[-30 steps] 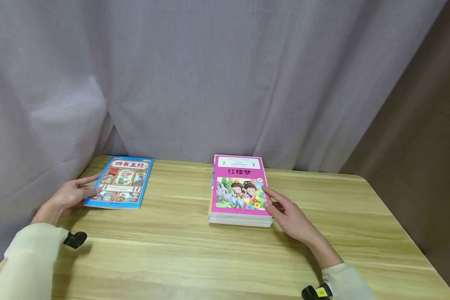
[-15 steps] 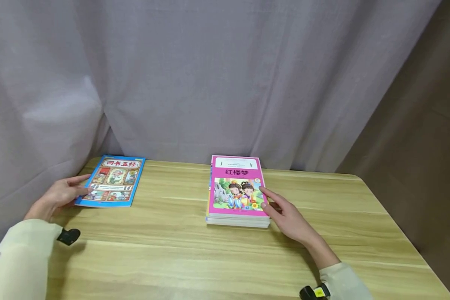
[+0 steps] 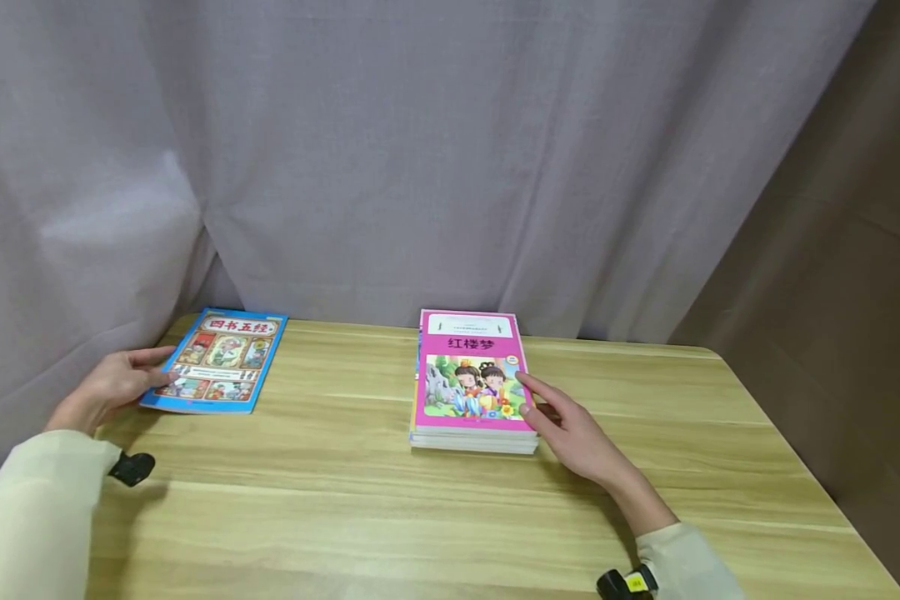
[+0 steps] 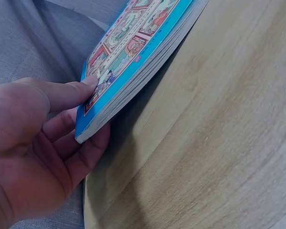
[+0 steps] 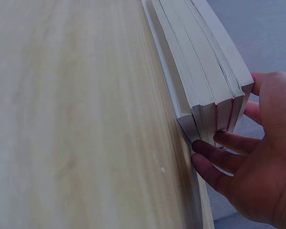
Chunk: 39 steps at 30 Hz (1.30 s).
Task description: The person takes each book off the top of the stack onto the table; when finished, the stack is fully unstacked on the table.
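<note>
In the head view a blue-bordered picture book is at the far left of the table. My left hand pinches its left edge. The left wrist view shows the thumb on the cover and the other fingers bent beneath, with a dark shadow under the book's edge. A stack of several books stands at the back middle, a pink-covered book on top. Along the stack's right side, my right hand touches the books with relaxed, spread fingers; the right wrist view shows its fingertips against the lower books.
The wooden table has its back edge against a grey curtain. More curtain hangs at the left, close to the left hand. Each sleeve cuff carries a small black device, such as the left one.
The head view has shifted slightly. The blue-bordered book and the left hand have slid a little further left, away from the stack. The right hand stays at the stack's side.
</note>
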Each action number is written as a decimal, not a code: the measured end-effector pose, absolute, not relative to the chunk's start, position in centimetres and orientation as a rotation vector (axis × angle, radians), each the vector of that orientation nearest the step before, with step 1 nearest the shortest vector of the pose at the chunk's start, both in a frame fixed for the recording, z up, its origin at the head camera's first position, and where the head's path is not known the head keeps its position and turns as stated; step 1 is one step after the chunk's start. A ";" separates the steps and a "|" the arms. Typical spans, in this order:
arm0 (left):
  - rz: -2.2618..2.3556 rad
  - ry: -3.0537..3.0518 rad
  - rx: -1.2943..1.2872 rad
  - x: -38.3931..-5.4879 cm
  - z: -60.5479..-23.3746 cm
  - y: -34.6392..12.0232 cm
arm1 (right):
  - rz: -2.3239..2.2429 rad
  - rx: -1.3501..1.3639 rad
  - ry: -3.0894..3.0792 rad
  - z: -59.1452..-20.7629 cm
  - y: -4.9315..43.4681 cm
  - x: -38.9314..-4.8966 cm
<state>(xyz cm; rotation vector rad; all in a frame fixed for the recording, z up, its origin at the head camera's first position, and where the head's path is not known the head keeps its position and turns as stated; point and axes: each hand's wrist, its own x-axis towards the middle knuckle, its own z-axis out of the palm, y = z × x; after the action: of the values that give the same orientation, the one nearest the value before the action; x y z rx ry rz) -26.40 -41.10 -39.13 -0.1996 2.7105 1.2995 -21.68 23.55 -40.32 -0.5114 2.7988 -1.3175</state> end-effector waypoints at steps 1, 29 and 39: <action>1.285 2.713 -0.202 -26.4 -39.1 -41.2 | -1.319 -0.514 2.797 -40.4 23.5 -21.7; 1.361 3.051 0.115 -27.4 -35.7 -29.2 | -1.296 -0.496 2.817 -40.4 23.7 -21.7; 1.685 2.723 0.248 -27.8 -35.1 -24.7 | -1.302 -0.493 2.798 -40.5 23.5 -21.8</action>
<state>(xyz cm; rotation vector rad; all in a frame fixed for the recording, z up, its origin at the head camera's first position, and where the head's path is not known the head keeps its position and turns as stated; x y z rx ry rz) -27.78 -24.68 -35.11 0.2484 2.7231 1.6850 -21.79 23.55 -40.46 -0.4930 2.7984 -1.3024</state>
